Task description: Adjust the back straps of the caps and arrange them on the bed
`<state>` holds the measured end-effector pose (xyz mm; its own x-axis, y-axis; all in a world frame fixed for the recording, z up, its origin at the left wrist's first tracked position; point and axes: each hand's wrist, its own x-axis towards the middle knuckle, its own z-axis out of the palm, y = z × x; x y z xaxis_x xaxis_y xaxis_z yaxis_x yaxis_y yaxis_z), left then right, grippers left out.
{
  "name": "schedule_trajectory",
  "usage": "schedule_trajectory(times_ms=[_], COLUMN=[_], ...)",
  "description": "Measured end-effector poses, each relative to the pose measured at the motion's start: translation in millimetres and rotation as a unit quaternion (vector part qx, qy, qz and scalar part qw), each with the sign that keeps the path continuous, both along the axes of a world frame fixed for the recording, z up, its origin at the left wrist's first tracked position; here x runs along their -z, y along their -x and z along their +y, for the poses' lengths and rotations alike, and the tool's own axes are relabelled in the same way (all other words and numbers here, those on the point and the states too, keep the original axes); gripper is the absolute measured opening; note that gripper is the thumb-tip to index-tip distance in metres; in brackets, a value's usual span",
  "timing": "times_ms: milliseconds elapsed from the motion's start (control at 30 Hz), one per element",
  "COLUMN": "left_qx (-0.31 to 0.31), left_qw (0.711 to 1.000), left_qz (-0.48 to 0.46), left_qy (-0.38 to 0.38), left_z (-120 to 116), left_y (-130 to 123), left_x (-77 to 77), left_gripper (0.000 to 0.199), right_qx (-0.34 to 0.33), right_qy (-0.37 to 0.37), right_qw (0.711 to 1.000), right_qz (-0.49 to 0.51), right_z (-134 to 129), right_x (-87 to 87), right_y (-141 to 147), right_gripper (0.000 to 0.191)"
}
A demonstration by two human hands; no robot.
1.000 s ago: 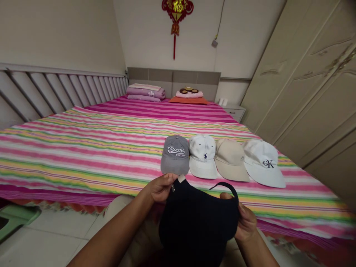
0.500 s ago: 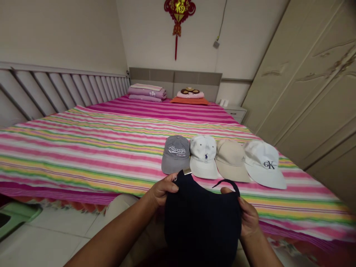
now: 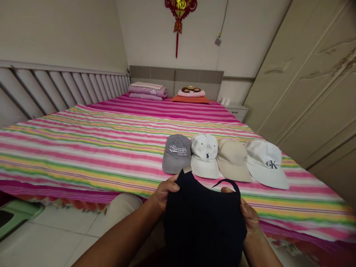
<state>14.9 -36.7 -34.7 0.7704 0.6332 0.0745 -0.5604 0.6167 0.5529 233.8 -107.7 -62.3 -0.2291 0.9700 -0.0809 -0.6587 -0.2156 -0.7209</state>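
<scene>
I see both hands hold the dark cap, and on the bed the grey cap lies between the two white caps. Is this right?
Not quite: the head view shows the beige cap between the small-logo white cap and the CK white cap; the grey cap is leftmost. The left hand and right hand do hold the dark cap.

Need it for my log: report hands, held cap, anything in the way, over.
Left hand and right hand holding dark cap. Strap unfastened, by right hand. Four other caps lie just beyond, on bed.
</scene>
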Motion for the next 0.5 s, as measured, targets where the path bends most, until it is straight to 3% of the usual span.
schedule_trajectory(times_ms=[200,300,400,500], left_qx=[-0.002,0.017,0.020,0.033], left_qw=[1.000,1.000,0.999,0.998], left_qz=[-0.014,-0.016,0.024,0.054], left_qy=[-0.002,-0.004,-0.017,-0.021], left_z=[9,18,19,5], left_y=[4,10,22,35], left_x=[5.1,16.9,46.0,84.8], left_gripper=[0.021,0.029,0.046,0.045], right_qx=[0.000,0.028,0.078,0.107], right_qy=[0.025,0.043,0.057,0.041], right_qw=[0.999,0.994,0.988,0.988], right_qz=[0.048,0.098,0.123,0.103], right_z=[1,4,7,12], right_x=[-11.7,-17.1,-16.3,-11.1], right_y=[7,8,6,7], right_gripper=[0.031,0.031,0.027,0.024])
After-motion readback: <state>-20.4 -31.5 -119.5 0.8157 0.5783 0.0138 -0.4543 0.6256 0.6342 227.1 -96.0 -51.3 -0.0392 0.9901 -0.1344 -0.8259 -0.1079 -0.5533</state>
